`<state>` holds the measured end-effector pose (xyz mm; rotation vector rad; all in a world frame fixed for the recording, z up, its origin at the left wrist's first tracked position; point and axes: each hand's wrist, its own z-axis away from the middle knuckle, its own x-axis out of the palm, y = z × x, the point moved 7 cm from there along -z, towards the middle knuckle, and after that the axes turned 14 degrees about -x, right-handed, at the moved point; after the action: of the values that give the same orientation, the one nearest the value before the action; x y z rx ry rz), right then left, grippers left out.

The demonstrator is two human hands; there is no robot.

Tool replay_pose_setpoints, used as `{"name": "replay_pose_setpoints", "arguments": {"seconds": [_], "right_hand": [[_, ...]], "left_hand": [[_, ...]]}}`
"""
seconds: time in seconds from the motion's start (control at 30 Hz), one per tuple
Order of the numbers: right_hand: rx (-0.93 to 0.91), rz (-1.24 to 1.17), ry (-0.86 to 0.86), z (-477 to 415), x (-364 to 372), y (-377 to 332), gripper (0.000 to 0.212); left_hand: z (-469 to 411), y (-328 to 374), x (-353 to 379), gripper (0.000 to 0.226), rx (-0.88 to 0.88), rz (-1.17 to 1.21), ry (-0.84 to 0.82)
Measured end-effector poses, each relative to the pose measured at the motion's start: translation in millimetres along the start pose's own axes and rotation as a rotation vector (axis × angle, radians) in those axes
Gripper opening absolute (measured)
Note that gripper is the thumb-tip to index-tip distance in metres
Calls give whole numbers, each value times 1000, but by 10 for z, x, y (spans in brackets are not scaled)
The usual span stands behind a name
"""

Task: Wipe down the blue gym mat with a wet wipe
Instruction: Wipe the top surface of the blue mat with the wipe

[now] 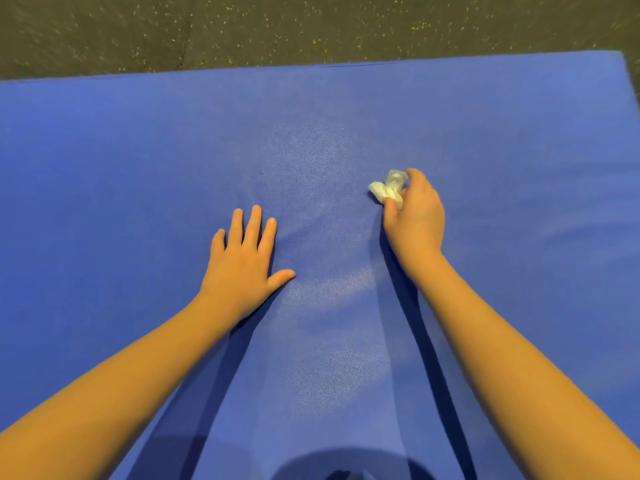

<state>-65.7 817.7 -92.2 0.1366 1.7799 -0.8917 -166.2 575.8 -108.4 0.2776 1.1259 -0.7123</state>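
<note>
left hand (242,268): lying flat on the mat, palm down, fingers straight and spread, grip open and holding nothing.
mat (104,168): blue, filling most of the view, showing pale shiny patches between the two hands and further down toward the near edge.
wipe (387,191): white and crumpled, touching the mat right of centre, sticking out past the fingertips.
right hand (417,220): gripping the wipe, thumb and fingers curling round it, holding it against the mat.
floor (519,22): dark and speckled, showing beyond the mat's far edge.
</note>
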Motion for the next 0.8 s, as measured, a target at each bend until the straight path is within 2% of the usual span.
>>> {"name": "replay_pose_setpoints", "arguments": {"seconds": [0.03, 0.13, 0.17, 0.2, 0.27, 0.33, 0.37, 0.4, 0.43, 0.53, 0.57, 0.6, 0.7, 0.73, 0.8], "right_hand": [[-35, -9, -26, 99, 80, -99, 19], [-477, -4, -208, 476, 252, -600, 10], [-591, 11, -236, 536, 241, -641, 15], [-628, 36, -231, 503, 192, -601, 21], [-517, 97, -120, 333, 44, -389, 26], [-244, 131, 10, 240, -108, -113, 22], [-167, 119, 26, 279, -121, -78, 21], [-169, 82, 2, 362, -94, -136, 21], [-234, 32, -67, 479, -32, -271, 20], [-595, -68, -381, 916, 113, -700, 11], [-648, -60, -441, 944, 84, -727, 9], [-605, -40, -442, 894, 37, -664, 7], [-125, 26, -298, 694, -138, -117, 17], [-25, 29, -228, 717, -177, -4, 19], [-74, 61, -206, 861, -164, -99, 18]], "left_hand": [[12, -1, -19, 94, -11, 3, 0], [72, 15, -53, 89, -60, 1, -11], [104, 30, -33, 86, -63, -12, -9], [149, 45, -10, 84, -61, -25, -14], [269, 67, 19, 83, -52, -30, -40], [385, 77, 61, 83, -44, -22, -62], [436, 82, 85, 83, -43, -24, -76], [487, 94, 108, 82, -42, -28, -90], [532, 104, 124, 82, -41, -28, -99], [647, 137, 166, 82, -43, -20, -124], [679, 143, 179, 82, -44, -19, -129], [706, 146, 191, 82, -50, -14, -133], [773, 189, 209, 86, -56, 1, -151], [802, 201, 215, 88, -55, 9, -166], [870, 226, 223, 91, -44, 21, -191]]}}
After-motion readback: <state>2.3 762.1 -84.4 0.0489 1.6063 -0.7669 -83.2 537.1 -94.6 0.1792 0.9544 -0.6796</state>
